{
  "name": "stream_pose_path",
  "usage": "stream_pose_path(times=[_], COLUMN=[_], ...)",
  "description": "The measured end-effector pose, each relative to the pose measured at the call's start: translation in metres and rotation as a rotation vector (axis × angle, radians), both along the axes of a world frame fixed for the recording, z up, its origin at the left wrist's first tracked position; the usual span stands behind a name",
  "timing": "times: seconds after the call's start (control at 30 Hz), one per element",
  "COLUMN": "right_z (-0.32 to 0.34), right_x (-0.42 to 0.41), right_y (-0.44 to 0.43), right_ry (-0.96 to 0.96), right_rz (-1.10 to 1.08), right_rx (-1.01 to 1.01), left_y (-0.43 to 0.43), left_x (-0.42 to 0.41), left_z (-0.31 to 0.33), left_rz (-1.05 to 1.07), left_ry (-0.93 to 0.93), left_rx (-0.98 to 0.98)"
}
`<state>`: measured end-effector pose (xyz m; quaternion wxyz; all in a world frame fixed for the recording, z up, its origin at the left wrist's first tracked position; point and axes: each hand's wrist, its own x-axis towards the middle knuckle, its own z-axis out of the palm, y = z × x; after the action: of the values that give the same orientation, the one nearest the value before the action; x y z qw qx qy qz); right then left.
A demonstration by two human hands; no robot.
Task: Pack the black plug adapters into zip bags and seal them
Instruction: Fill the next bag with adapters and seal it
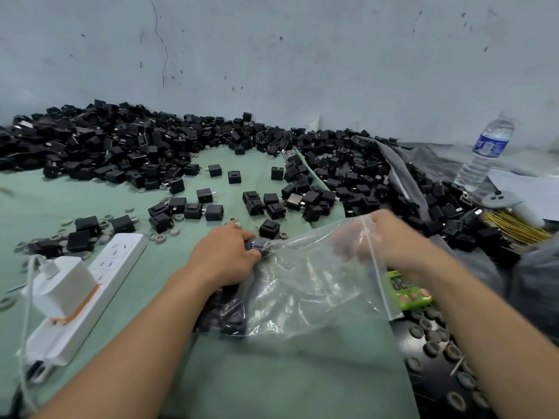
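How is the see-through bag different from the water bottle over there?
The zip bag lies slack and crumpled on the green cloth; the water bottle stands upright near the wall. The left hand and right hand grip the bag, which holds black adapters; the bottle stands untouched and bears a blue label. Both are clear plastic.

I can read no text from my feed. The water bottle (487, 146) at the far right carries a blue label with white print, too blurred to make out. The green timer (406, 290) shows dark digits, also too blurred to read.
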<state>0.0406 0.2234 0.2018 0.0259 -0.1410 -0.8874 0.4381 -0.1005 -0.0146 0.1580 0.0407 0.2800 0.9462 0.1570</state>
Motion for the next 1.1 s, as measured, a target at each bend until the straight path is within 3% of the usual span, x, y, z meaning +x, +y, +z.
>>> stream_pose_path(times=[0.1,0.17,0.2,0.33,0.43,0.5,0.63,0.83,0.97,1.1], right_z=[0.022,0.031,0.035,0.036,0.014,-0.004,-0.014,0.037,0.039,0.022], right_x=[0.007,-0.007,-0.02,-0.095,-0.139,-0.148,-0.137,-0.043,0.031,0.058], right_y=[0.03,0.026,0.019,-0.038,-0.074,-0.086,-0.083,-0.036,0.007,0.023], right_ry=[0.255,0.368,0.363,0.013,-0.233,-0.267,-0.109,0.207,0.176,-0.044], right_rz=[-0.416,-0.505,-0.437,0.077,0.28,0.308,0.091,-0.196,-0.371,-0.437], right_rx=[-0.136,-0.068,-0.004,0.428,0.797,0.922,0.651,0.054,0.139,0.443], left_y=[-0.002,-0.004,-0.004,-0.007,-0.008,-0.007,-0.007,-0.007,-0.004,0.024], left_x=[0.0,0.003,0.005,0.007,0.008,0.007,0.004,0.006,0.015,0.07], left_z=[0.0,-0.003,-0.004,-0.004,-0.004,-0.005,-0.005,0.002,0.013,0.032], left_rz=[-0.009,0.001,-0.003,-0.035,-0.044,-0.056,-0.042,0.005,0.089,-0.015], left_ry=[-0.004,0.035,0.059,0.046,0.082,0.103,0.086,0.049,0.029,0.235], left_rx=[0.026,0.048,0.055,0.126,0.104,0.089,0.112,0.104,0.109,0.298])
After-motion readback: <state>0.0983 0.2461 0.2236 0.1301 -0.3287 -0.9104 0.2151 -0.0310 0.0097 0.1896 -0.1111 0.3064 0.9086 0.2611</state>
